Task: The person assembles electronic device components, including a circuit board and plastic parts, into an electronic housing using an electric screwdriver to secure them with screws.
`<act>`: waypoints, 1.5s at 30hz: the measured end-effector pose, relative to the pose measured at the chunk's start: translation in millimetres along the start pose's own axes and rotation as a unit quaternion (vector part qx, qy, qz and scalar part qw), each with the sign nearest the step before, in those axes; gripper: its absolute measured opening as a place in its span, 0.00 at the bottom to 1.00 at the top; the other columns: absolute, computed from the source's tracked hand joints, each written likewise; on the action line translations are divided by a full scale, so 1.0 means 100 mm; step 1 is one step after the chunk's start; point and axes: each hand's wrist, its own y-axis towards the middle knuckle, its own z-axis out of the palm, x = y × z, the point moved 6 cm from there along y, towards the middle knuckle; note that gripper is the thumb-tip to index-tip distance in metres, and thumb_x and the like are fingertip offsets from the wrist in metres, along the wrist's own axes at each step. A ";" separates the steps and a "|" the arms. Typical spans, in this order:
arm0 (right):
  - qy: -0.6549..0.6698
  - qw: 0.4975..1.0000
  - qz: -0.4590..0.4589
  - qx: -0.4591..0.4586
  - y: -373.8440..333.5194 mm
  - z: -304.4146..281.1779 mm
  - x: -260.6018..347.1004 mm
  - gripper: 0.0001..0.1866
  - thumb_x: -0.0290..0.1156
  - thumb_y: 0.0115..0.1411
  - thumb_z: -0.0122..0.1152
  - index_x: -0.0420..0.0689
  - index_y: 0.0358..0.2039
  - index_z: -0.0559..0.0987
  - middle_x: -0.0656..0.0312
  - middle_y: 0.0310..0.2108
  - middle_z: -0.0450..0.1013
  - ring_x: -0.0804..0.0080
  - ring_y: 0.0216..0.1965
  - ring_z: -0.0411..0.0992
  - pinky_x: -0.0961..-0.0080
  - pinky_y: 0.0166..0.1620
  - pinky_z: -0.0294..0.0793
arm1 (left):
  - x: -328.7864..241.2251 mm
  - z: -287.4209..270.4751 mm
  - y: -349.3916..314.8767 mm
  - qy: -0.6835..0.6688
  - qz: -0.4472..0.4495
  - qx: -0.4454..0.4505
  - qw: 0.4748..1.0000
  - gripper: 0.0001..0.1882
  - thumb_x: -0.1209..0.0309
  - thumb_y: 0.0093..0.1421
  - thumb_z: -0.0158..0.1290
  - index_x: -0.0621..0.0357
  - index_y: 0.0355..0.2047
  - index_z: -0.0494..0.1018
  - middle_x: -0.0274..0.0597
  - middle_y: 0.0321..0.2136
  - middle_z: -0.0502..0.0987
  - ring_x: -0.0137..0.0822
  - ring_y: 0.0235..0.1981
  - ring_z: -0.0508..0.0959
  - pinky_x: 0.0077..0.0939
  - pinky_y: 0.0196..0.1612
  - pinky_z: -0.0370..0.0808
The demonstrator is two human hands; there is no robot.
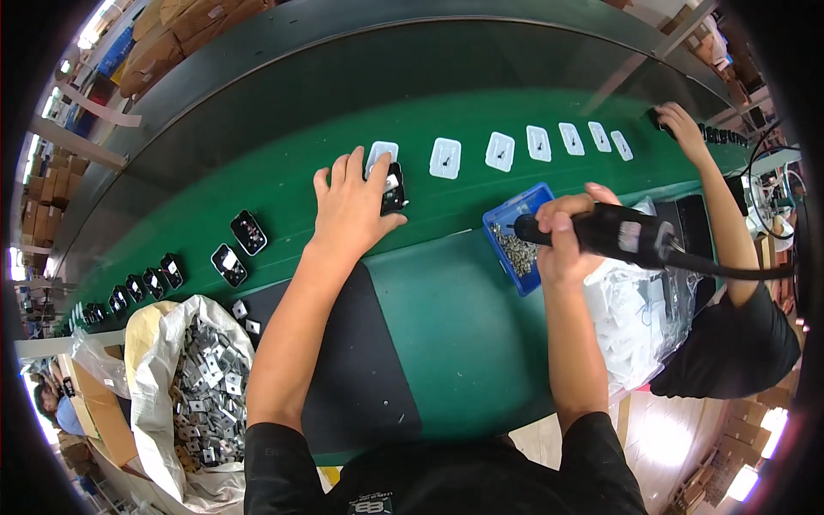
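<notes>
On green belt: left hand (pixel 350 206) flat, pressing black part (pixel 393 190); right hand (pixel 562 236) clamped on electric screwdriver (pixel 614 233) over blue screw tray (pixel 515 236). Left: finished-looking black parts (pixel 230 264). Right: white pieces (pixel 500 151) waiting.

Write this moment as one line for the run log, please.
left hand: flat on black part on green belt | right hand: gripping black power screwdriver, tip over blue screw tray | co-worker's hand: far right

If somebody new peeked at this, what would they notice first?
Probably the person's two hands over the long green belt: the left hand presses a small black part mid-belt, and the right hand holds a black power screwdriver above a blue tray of screws. Next, the row of white plates stretching right.
</notes>
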 end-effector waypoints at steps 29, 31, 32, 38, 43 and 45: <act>0.077 0.996 0.037 -0.026 -0.27 -0.11 0.99 0.26 0.25 0.54 0.62 0.44 0.49 0.60 0.66 0.19 0.62 0.74 0.18 0.63 0.74 0.26 0.69 | 1.22 -0.74 -1.19 -0.019 -0.204 -0.147 0.968 0.42 0.62 0.41 0.67 0.62 0.56 0.64 0.51 0.47 0.74 0.49 0.50 0.72 0.47 0.57 0.60; 0.101 0.993 0.056 -0.016 -0.35 -0.10 1.03 0.26 0.25 0.54 0.62 0.44 0.49 0.60 0.66 0.18 0.62 0.75 0.17 0.63 0.75 0.25 0.68 | 0.78 -0.84 -1.26 -0.050 -0.171 -0.158 0.971 0.43 0.62 0.40 0.68 0.63 0.56 0.64 0.52 0.45 0.74 0.50 0.49 0.72 0.46 0.55 0.60; 0.102 0.993 0.061 -0.010 -0.37 -0.08 1.07 0.26 0.25 0.53 0.62 0.44 0.49 0.60 0.66 0.18 0.62 0.75 0.17 0.63 0.75 0.25 0.68 | 0.61 -0.81 -1.31 -0.090 -0.154 -0.156 0.971 0.43 0.60 0.40 0.69 0.62 0.56 0.64 0.51 0.45 0.74 0.50 0.49 0.72 0.45 0.56 0.60; 0.123 0.986 0.106 0.038 -0.60 0.03 1.17 0.26 0.27 0.54 0.62 0.43 0.50 0.60 0.66 0.19 0.61 0.76 0.18 0.62 0.77 0.25 0.66 | -0.40 -0.54 -1.54 -0.162 -0.006 -0.067 0.984 0.44 0.53 0.39 0.68 0.59 0.55 0.66 0.44 0.44 0.74 0.45 0.47 0.72 0.43 0.53 0.60; 0.104 0.987 0.097 0.069 -0.73 0.00 1.24 0.26 0.27 0.55 0.61 0.43 0.50 0.59 0.65 0.20 0.62 0.76 0.18 0.61 0.78 0.25 0.66 | -0.53 -0.19 -1.65 -0.189 -0.002 -0.006 0.982 0.47 0.57 0.36 0.70 0.55 0.58 0.64 0.42 0.49 0.71 0.42 0.50 0.70 0.42 0.55 0.60; 0.105 0.986 0.105 0.072 -0.78 0.00 1.22 0.26 0.27 0.55 0.61 0.43 0.50 0.59 0.65 0.20 0.62 0.76 0.18 0.61 0.78 0.25 0.66 | -0.55 -0.18 -1.70 -0.210 0.006 -0.030 0.977 0.46 0.59 0.36 0.71 0.54 0.57 0.66 0.42 0.53 0.69 0.43 0.52 0.69 0.42 0.55 0.60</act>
